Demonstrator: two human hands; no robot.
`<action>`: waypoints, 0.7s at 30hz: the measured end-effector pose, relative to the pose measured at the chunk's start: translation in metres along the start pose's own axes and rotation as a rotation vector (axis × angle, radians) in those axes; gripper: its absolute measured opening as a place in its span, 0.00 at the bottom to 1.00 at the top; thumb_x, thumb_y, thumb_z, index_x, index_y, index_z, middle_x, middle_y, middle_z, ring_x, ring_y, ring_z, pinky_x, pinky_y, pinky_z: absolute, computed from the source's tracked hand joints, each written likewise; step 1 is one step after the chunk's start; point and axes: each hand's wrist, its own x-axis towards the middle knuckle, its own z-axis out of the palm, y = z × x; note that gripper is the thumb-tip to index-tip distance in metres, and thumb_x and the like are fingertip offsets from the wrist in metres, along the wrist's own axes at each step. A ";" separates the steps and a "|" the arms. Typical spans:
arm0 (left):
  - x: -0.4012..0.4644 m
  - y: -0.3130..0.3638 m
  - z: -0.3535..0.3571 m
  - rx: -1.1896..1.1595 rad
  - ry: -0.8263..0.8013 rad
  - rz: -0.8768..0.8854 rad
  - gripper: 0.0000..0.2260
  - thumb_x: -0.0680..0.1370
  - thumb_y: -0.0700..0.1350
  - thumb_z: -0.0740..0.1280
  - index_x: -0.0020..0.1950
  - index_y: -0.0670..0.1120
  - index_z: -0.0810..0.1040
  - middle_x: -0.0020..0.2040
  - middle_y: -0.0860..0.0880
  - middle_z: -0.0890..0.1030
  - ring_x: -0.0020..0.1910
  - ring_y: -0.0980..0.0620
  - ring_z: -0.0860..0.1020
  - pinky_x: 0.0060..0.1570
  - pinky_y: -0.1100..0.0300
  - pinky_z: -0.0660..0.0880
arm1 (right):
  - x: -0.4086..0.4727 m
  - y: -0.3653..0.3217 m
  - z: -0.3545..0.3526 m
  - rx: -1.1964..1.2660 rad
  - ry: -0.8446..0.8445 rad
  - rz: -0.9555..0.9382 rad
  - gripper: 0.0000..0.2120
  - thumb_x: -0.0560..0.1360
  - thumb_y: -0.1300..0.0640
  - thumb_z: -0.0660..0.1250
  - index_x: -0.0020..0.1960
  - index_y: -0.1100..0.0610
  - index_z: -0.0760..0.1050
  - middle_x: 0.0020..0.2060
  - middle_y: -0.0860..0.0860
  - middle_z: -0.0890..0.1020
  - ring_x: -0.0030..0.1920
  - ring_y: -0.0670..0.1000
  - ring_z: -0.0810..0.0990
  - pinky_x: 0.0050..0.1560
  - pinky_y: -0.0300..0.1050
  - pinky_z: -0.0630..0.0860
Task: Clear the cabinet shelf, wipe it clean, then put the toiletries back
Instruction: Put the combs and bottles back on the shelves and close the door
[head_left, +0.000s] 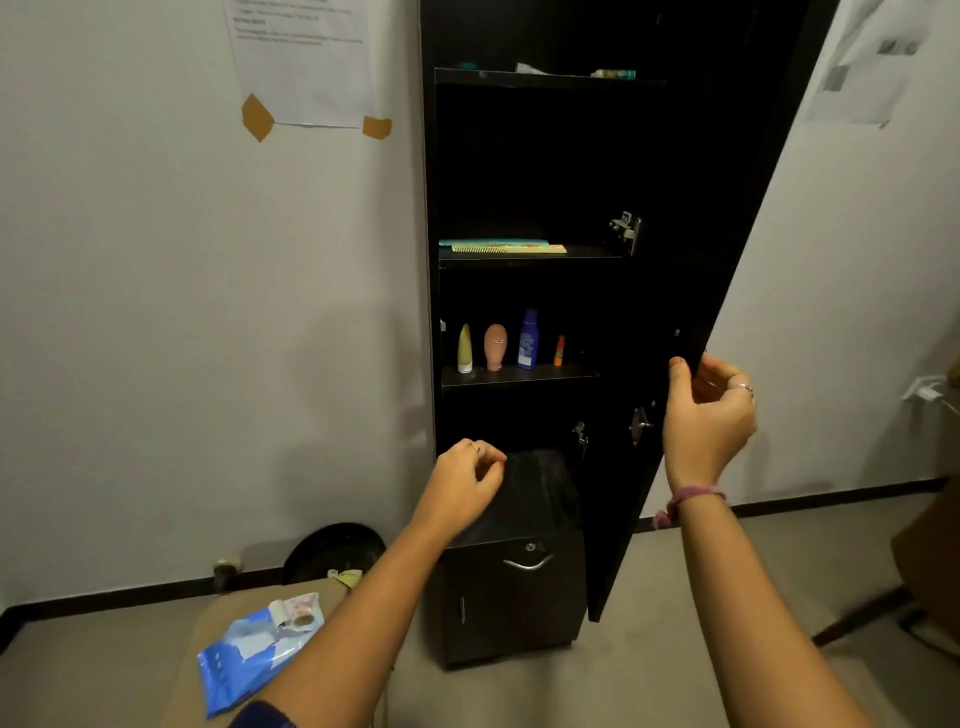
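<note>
While the right hand (709, 415) pinches the free edge of the open cabinet door (727, 260) at the right of centre, thumb on the inner face and fingers curled round the outer one, the left hand (465, 486) hangs low at centre, fingers loosely curled and holding nothing. The 4 toiletries stand upright in a row on the shelf (571, 375) just above it: a yellowish tube (465, 349), a pink bottle (495, 346), a blue bottle (528, 339) and a small orange stick (559, 351), near one another but apart. Judging by that, the task sits at its very start, with the cabinet opened and the shelf not yet cleared. Next the free left hand would need to rise to the shelf and lift the items out, probably to the low table (208, 634) at lower left, where a blue wipes pack (244, 649) lies.
</note>
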 end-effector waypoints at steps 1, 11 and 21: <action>0.002 0.000 0.000 -0.010 -0.011 0.005 0.07 0.77 0.45 0.64 0.53 0.49 0.79 0.49 0.54 0.77 0.47 0.59 0.77 0.52 0.63 0.76 | -0.006 -0.002 0.007 0.005 0.002 0.005 0.12 0.75 0.54 0.68 0.55 0.59 0.74 0.53 0.58 0.79 0.51 0.51 0.80 0.49 0.36 0.77; 0.050 0.007 -0.013 -0.127 -0.302 0.178 0.30 0.76 0.47 0.67 0.75 0.50 0.59 0.72 0.53 0.65 0.70 0.57 0.66 0.69 0.59 0.66 | -0.051 -0.016 0.125 -0.073 -0.024 -0.045 0.10 0.71 0.53 0.72 0.48 0.57 0.79 0.44 0.50 0.81 0.42 0.42 0.78 0.40 0.23 0.73; 0.110 -0.049 -0.058 -0.228 -0.377 0.058 0.37 0.74 0.44 0.69 0.77 0.51 0.51 0.74 0.52 0.64 0.70 0.56 0.65 0.68 0.63 0.67 | -0.069 -0.015 0.244 -0.125 -0.026 -0.042 0.08 0.72 0.54 0.71 0.49 0.55 0.81 0.44 0.47 0.82 0.45 0.43 0.79 0.49 0.41 0.80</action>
